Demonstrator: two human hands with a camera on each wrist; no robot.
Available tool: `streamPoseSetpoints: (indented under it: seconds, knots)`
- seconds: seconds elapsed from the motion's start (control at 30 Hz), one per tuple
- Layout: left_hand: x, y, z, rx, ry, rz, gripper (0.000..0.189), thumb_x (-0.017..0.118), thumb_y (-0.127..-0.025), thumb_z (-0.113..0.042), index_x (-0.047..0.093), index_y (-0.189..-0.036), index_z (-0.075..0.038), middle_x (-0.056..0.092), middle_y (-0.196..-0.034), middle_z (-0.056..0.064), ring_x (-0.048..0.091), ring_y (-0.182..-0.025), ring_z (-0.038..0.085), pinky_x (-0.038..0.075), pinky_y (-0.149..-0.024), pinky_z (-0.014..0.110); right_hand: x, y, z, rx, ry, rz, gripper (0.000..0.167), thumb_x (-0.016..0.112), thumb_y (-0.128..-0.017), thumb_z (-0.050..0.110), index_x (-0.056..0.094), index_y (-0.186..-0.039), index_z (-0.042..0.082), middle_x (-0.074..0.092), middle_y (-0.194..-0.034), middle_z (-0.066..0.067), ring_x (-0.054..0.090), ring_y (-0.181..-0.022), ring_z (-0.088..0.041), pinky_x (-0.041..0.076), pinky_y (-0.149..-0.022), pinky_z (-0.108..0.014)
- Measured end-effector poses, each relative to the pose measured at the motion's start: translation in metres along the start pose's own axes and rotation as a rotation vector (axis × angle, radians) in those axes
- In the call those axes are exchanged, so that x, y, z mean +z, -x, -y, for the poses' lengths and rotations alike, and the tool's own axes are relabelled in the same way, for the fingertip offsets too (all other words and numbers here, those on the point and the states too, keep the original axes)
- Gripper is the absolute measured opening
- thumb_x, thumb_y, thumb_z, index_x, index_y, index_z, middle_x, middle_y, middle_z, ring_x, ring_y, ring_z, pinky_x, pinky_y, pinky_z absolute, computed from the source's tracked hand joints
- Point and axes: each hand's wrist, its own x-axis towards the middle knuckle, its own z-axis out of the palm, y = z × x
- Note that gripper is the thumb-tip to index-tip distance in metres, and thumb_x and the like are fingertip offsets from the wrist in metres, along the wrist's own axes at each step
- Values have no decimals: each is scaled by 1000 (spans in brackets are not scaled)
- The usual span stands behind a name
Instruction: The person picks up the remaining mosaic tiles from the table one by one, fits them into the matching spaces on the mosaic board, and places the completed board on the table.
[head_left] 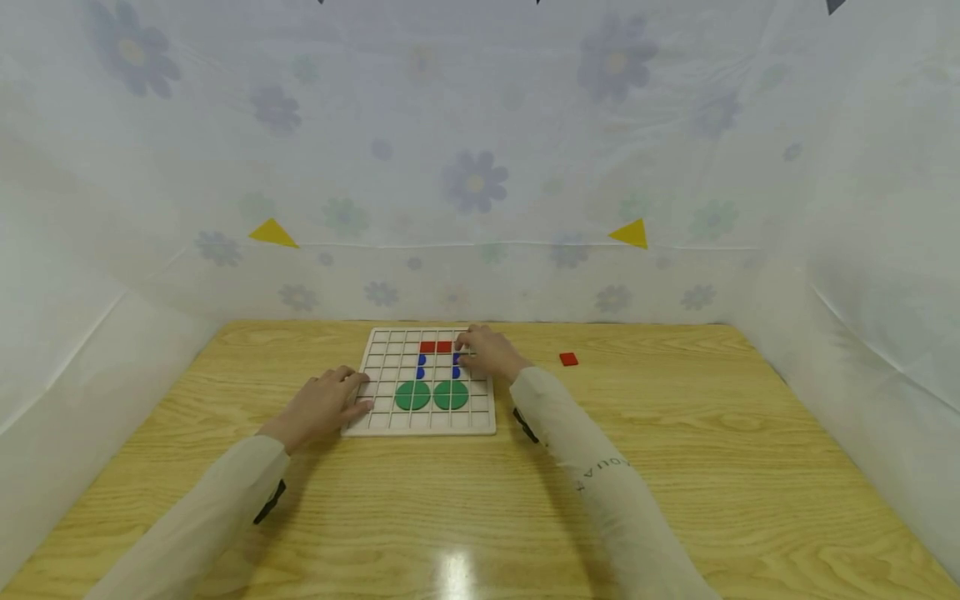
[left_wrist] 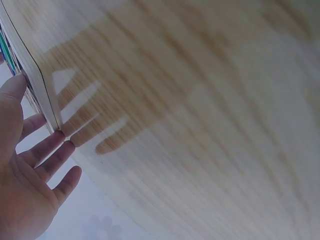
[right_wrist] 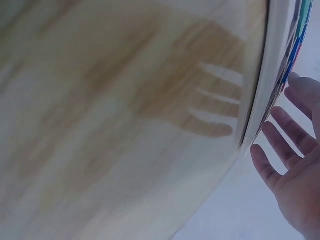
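Note:
A white square grid board [head_left: 382, 423] lies flat on the table. My left hand [head_left: 318, 407] rests at its left edge, fingers spread and thumb over the rim; in the left wrist view the left fingertips [left_wrist: 59, 136] meet the board's side. My right hand [head_left: 491, 352] reaches over the upper right part, fingertips down at the grid beside a red square tile [head_left: 444, 347] and the right column of blue pieces [head_left: 456, 372]. Its fingers [right_wrist: 280, 145] are loosely extended in the right wrist view. Another red tile [head_left: 427, 347] and two green discs [head_left: 412, 395] sit in the grid.
A loose red square tile [head_left: 568, 359] lies on the wooden table [head_left: 420, 517] right of the board. Pale flowered curtains [head_left: 472, 267] stand behind the table and along both sides. Two yellow triangles [head_left: 630, 234] show on the back curtain.

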Motion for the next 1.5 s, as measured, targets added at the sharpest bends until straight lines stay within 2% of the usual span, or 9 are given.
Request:
streamPoseSetpoints:
  seconds: [0.2,0.47,0.63,0.93,1.17,1.37,1.5]
  knots:
    - [-1,0,-1,0,6,-5,46,54,-91,-36,53,-123,-3,53,-121,20,52,-109,40,44,-84,57,-3,4,-7,-37,-25,-34,25,56,-91,22,62,-112,10,56,-115,-8,53,-101,-22,47,-85,-36]
    - [-2,0,-1,-4,3,-2,46,53,-91,-36,52,-124,-3,53,-121,20,51,-109,40,44,-84,57,-10,13,-21,-35,-11,-58,25,58,-90,22,63,-111,8,58,-116,-8,56,-101,-23,48,-83,-37]
    - [-3,0,-1,-4,5,-4,46,54,-91,-36,52,-123,-3,53,-120,20,52,-109,40,44,-83,57,-16,24,-31,-7,-14,-67,24,57,-90,18,63,-110,5,58,-116,-11,52,-110,-29,46,-89,-41]
    - [-1,-1,2,-8,7,3,47,54,-91,-36,52,-124,-3,53,-122,20,51,-111,40,43,-85,57,-23,47,-58,7,-4,-71,28,58,-90,23,62,-112,7,55,-120,-13,53,-108,-30,47,-87,-43]
    - [0,0,2,-5,8,-1,46,54,-91,-36,53,-123,-3,53,-121,20,51,-110,39,43,-85,57,-26,64,-82,6,-13,-114,28,59,-89,21,61,-110,3,54,-121,-18,49,-114,-36,45,-88,-48]
    - [-2,1,1,-4,11,-5,46,54,-91,-35,53,-123,-3,53,-121,20,51,-110,40,43,-85,57,-31,80,-99,12,-20,-136,28,61,-88,21,61,-109,3,55,-116,-16,55,-98,-33,49,-77,-44]
    - [-2,1,1,-4,8,-6,46,54,-91,-35,52,-123,-2,53,-121,21,51,-110,40,44,-85,57,-32,87,-110,13,-7,-142,28,63,-86,21,61,-108,2,56,-112,-14,55,-98,-32,48,-81,-46]
